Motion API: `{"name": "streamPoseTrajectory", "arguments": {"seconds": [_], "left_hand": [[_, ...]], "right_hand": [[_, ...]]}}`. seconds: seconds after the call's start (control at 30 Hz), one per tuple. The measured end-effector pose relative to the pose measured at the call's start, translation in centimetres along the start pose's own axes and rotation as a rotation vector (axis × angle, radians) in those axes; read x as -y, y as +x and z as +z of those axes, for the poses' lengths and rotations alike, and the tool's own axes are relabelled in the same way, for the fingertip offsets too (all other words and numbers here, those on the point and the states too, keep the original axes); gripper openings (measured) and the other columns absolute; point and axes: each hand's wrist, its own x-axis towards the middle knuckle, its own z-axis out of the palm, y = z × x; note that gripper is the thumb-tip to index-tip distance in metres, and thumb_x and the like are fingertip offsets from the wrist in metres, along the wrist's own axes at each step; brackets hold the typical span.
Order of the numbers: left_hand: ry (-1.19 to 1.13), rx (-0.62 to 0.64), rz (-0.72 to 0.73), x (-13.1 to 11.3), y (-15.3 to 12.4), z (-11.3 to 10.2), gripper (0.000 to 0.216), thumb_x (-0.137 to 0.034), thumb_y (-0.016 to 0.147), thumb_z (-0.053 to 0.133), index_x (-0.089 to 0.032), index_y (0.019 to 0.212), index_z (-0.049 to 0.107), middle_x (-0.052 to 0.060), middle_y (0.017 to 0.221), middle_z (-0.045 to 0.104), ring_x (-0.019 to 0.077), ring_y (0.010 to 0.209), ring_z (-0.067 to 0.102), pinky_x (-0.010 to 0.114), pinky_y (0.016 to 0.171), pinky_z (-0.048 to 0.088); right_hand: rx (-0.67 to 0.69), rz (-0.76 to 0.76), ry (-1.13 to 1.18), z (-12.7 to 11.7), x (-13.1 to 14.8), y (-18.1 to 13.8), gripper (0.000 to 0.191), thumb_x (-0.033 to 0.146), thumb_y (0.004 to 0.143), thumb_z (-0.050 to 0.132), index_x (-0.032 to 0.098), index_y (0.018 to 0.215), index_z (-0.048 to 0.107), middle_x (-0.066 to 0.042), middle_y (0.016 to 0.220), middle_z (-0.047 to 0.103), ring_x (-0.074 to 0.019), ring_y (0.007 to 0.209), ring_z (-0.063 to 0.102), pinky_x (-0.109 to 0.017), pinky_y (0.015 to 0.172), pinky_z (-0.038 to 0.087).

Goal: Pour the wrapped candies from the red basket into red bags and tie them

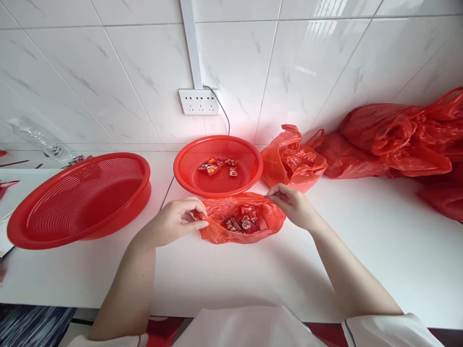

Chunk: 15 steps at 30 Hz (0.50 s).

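Note:
A small red plastic bag (pixel 217 231) lies open on the white counter in front of me, with red-wrapped candies (pixel 241 223) inside. My left hand (pixel 177 219) pinches the bag's left rim. My right hand (pixel 292 205) pinches the right rim, so the mouth is held spread between them. Just behind the bag stands a round red mesh basket (pixel 249 159) with a few wrapped candies (pixel 217 166) in it.
A larger red mesh basket (pixel 77 200), with nothing in it, sits at the left. A crumpled red bag (pixel 292 161) lies beside the small basket, and several more red bags (pixel 398 140) pile at the back right. A wall socket (pixel 198 101) with a cable is above.

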Motion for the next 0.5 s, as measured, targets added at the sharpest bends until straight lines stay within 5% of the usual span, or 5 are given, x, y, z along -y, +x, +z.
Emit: {"name": "streamPoseTrajectory", "arguments": {"seconds": [0.1, 0.2, 0.27, 0.4, 0.5], "left_hand": [[-0.002, -0.022, 0.068, -1.4, -0.1, -1.1, 0.016, -0.036, 0.081, 0.059, -0.021, 0.086, 0.063, 0.004, 0.092, 0.062, 0.0170, 0.085, 0.060, 0.029, 0.075, 0.053], [0.068, -0.003, 0.105, -2.5, -0.2, -1.2, 0.014, -0.030, 0.081, 0.057, -0.023, 0.089, 0.065, 0.003, 0.095, 0.065, 0.0179, 0.090, 0.061, 0.030, 0.079, 0.054], [0.096, 0.029, 0.112, -2.7, -0.3, -1.0, 0.017, -0.022, 0.080, 0.052, -0.024, 0.090, 0.066, 0.002, 0.095, 0.066, 0.0170, 0.089, 0.062, 0.028, 0.078, 0.053], [0.098, 0.040, 0.088, -2.2, -0.3, -0.2, 0.022, -0.017, 0.080, 0.047, -0.025, 0.089, 0.066, 0.000, 0.093, 0.067, 0.0154, 0.083, 0.062, 0.027, 0.073, 0.052], [0.123, -0.041, 0.087, -1.3, -0.1, 0.0, 0.018, -0.022, 0.083, 0.049, -0.024, 0.090, 0.065, 0.000, 0.095, 0.066, 0.0147, 0.083, 0.062, 0.027, 0.073, 0.051]], "right_hand": [[0.123, 0.019, -0.110, 0.1, 1.0, 0.0, 0.021, 0.035, 0.091, 0.044, 0.021, 0.091, 0.060, -0.003, 0.085, 0.068, -0.0168, 0.077, 0.063, -0.029, 0.071, 0.049], [0.291, 0.151, -0.540, 2.0, 0.8, -0.3, 0.030, 0.038, 0.092, 0.042, 0.021, 0.080, 0.064, -0.007, 0.076, 0.068, -0.0199, 0.071, 0.064, -0.031, 0.064, 0.047], [0.283, 0.234, -0.752, 3.9, 0.1, -0.6, 0.029, 0.037, 0.092, 0.045, 0.019, 0.082, 0.066, -0.011, 0.081, 0.069, -0.0233, 0.077, 0.065, -0.032, 0.066, 0.047], [0.230, 0.260, -0.819, 6.8, -1.7, -0.8, 0.032, 0.034, 0.092, 0.043, 0.013, 0.106, 0.063, -0.019, 0.103, 0.067, -0.0285, 0.092, 0.065, -0.037, 0.077, 0.047], [0.277, 0.221, -0.777, 6.9, -2.4, -0.6, 0.027, 0.023, 0.089, 0.042, 0.014, 0.104, 0.063, -0.016, 0.105, 0.067, -0.0269, 0.092, 0.065, -0.036, 0.077, 0.047]]}}
